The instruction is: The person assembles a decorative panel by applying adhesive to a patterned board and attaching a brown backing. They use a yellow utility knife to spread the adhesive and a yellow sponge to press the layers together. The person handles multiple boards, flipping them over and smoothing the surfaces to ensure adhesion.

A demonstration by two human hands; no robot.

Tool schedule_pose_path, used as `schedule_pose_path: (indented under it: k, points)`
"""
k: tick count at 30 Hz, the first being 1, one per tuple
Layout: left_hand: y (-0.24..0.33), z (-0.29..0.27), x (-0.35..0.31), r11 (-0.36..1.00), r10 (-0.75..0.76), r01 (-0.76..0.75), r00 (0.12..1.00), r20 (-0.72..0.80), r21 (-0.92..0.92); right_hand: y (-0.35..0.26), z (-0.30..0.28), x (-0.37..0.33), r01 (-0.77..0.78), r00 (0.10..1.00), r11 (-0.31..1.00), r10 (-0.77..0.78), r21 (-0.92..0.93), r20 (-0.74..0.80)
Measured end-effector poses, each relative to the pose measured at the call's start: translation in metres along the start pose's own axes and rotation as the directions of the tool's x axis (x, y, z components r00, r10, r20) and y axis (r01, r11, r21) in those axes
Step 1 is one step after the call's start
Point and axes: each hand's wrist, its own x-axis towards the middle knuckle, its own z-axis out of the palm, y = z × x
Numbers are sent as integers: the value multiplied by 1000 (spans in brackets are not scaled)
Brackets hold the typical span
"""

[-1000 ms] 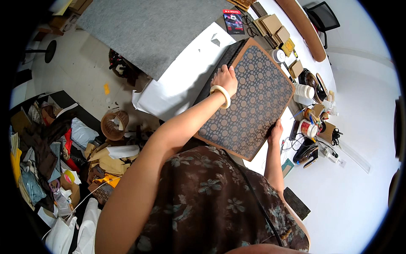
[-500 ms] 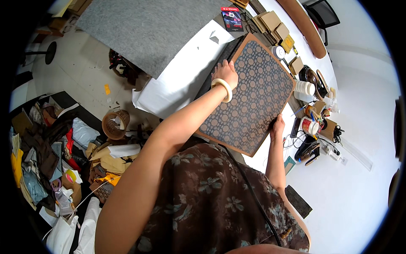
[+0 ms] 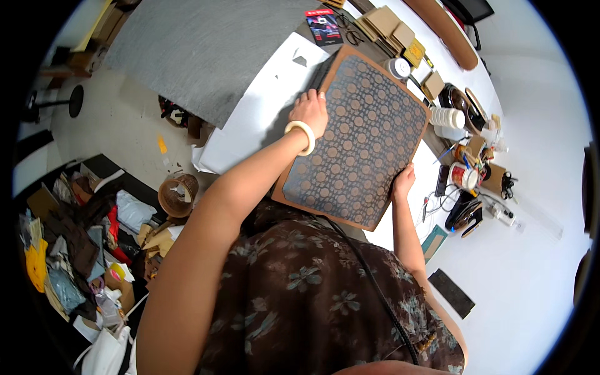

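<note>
A large rectangular box is held tilted in front of me. Its upper face has a dark panel patterned with brown round motifs inside a brown border, and its dark side shows at the far left. My left hand, with a cream bangle at the wrist, grips the left edge, fingers bent over it. At the lower right edge, my right hand grasps the box; part of its fingers is hidden behind. White paper lies on the table beneath. The underside of the box cannot be seen.
A grey sheet covers the table's far left. Along the right stand a white jar, stacked white cups, a labelled tub and cables. On the left are a wastebasket and piled scraps.
The box has shifted slightly left and turned its patterned face more toward me, both hands moving with it. My view has also shifted a little.
</note>
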Motion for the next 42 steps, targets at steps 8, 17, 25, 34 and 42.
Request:
schedule_pose_path:
  k: [8, 17, 25, 34, 42]
  points:
    - [-1, 10, 3, 998, 25, -24, 999, -21, 57, 19, 1, 2, 74, 992, 980, -91, -183, -82]
    - [28, 5, -3, 995, -98, 98, 995, -20, 2, -2, 3, 16, -90, 994, 989, 83, -119, -65]
    - [28, 13, -13, 993, -110, 112, 993, -42, 49, 1, 0, 7, -79, 995, 981, 66, -177, -75]
    - [21, 24, -7, 994, -26, 36, 995, -95, 105, 22, 2, 16, 87, 981, 985, -111, -152, -161]
    - [-2, 1, 15, 602, -137, 363, 925, 355, -712, -158, -48, -26, -222, 953, 883, 105, 414, 286]
